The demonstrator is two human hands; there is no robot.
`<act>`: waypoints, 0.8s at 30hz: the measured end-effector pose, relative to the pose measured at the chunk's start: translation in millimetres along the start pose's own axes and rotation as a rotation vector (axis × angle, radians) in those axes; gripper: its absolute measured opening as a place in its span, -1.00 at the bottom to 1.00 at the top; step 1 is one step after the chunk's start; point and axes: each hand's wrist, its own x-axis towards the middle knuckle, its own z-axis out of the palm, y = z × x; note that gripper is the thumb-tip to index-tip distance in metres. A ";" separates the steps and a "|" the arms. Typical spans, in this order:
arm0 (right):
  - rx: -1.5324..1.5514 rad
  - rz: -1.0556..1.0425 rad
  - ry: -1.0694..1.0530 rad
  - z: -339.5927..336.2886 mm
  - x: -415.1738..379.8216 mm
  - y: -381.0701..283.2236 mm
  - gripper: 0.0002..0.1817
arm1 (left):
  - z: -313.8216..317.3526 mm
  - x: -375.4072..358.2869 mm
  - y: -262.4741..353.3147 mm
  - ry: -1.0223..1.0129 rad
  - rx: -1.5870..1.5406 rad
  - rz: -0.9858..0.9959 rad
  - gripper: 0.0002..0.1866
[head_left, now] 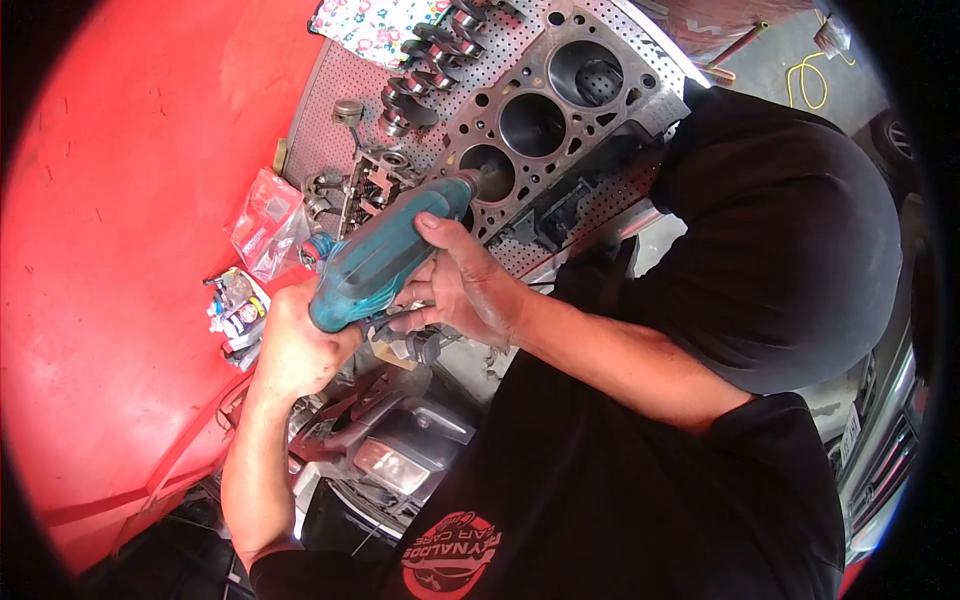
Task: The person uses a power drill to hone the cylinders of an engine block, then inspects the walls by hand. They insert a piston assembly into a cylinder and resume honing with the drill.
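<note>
A teal power drill point(375, 255) slants across the middle of the view. My left hand point(305, 345) wraps around its rear end and grip. Against the drill's near side rests my right hand point(465, 275), thumb on top of the body and fingers curled beneath. The drill's front end points into a cylinder bore point(490, 172) of the grey engine block point(465, 133). What is fitted to the drill is mostly hidden inside that bore. Other bores, such as the middle one point(532, 125), stand uncovered, while the drill partly covers the nearest one.
A crankshaft point(432, 60), floral cloth point(380, 25), piston point(348, 112) and cylinder head parts point(370, 185) lie on a perforated metal surface point(340, 80). A plastic bag point(270, 225) and bottle point(242, 315) sit by a red panel point(130, 250). Rounded black fabric point(790, 260) fills the right.
</note>
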 end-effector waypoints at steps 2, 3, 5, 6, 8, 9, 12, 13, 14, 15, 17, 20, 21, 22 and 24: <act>0.007 -0.008 0.025 -2.3 0.1 0.3 -0.09 | 1.1 0.4 0.3 -0.006 0.006 -0.015 -0.67; -0.006 0.002 0.017 -1.8 0.0 0.0 -0.09 | 0.7 -0.9 0.1 -0.008 0.004 -0.020 -0.67; -0.032 0.019 0.005 0.1 -0.2 -0.4 -0.11 | -0.2 -5.6 0.0 0.008 -0.008 0.007 -0.66; -0.041 0.024 -0.021 1.0 -0.7 -0.4 -0.11 | -0.9 -11.6 0.3 0.029 -0.020 0.035 -0.66; -0.063 0.042 -0.077 3.9 -0.4 0.5 -0.13 | -4.1 -15.9 1.1 0.052 -0.038 0.048 -0.67; -0.056 0.043 -0.068 7.0 -1.0 0.8 -0.14 | -5.6 -18.2 1.3 0.049 -0.043 0.032 -0.67; -0.040 0.040 -0.074 4.8 0.2 1.1 -0.13 | -5.8 -17.5 -1.9 0.026 -0.030 -0.013 -0.68; -0.029 0.039 -0.050 3.9 0.3 1.3 -0.13 | -4.3 -14.8 -3.9 0.018 -0.025 -0.029 -0.69; -0.018 0.037 -0.026 2.7 0.6 1.1 -0.13 | -3.3 -12.0 -5.2 0.011 -0.020 -0.044 -0.69; -0.008 0.034 -0.003 2.1 0.7 0.5 -0.13 | -2.0 -9.6 -4.6 0.022 -0.018 -0.040 -0.70; 0.005 0.018 0.014 1.9 0.3 -1.0 -0.12 | 2.5 -5.3 -2.1 0.043 -0.016 -0.032 -0.71; 0.013 0.007 0.039 -0.3 0.0 -2.6 -0.12 | 6.8 1.3 -4.0 0.054 -0.031 0.020 -0.73; 0.015 0.004 0.047 -1.6 0.1 -2.5 -0.12 | 7.5 2.7 -3.6 0.049 -0.025 0.026 -0.73; 0.012 0.002 0.052 -3.1 0.3 -2.3 -0.11 | 8.1 4.2 -3.0 0.045 -0.019 0.031 -0.73; 0.007 -0.003 0.061 -5.3 0.8 -2.2 -0.10 | 9.8 7.1 -2.8 0.036 -0.011 0.029 -0.73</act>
